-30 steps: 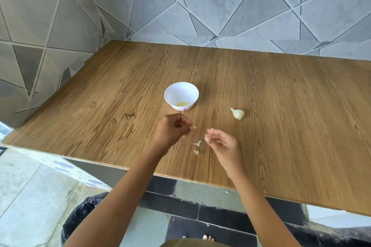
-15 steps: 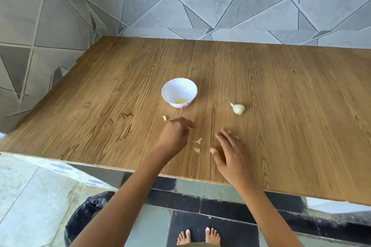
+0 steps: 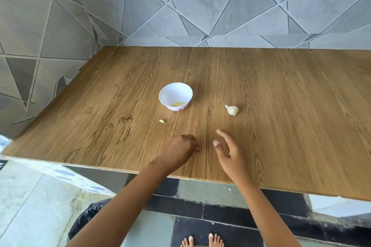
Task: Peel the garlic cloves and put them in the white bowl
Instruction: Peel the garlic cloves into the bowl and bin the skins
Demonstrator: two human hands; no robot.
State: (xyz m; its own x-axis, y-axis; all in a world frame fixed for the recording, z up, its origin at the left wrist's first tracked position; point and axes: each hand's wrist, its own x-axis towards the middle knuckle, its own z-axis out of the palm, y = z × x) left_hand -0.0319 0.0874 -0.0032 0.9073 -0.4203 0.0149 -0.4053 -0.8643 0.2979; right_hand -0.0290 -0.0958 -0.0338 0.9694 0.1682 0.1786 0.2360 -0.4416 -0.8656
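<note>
Two hands: left hand (image 3: 177, 150) curled, contents hidden; right hand (image 3: 230, 156) spread wide; pink print (image 3: 176, 108) on white bowl (image 3: 166, 94) unreadable.

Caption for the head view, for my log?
Peeled cloves sit in the white bowl; one loose clove lies on the wooden table near it, garlic bulb to the right.

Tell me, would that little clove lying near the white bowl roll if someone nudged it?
Probably it would rock or skid rather than roll far: the clove is small, curved, lying loose on the smooth wooden table. It looks tiny beside the white bowl, so likely light.
</note>
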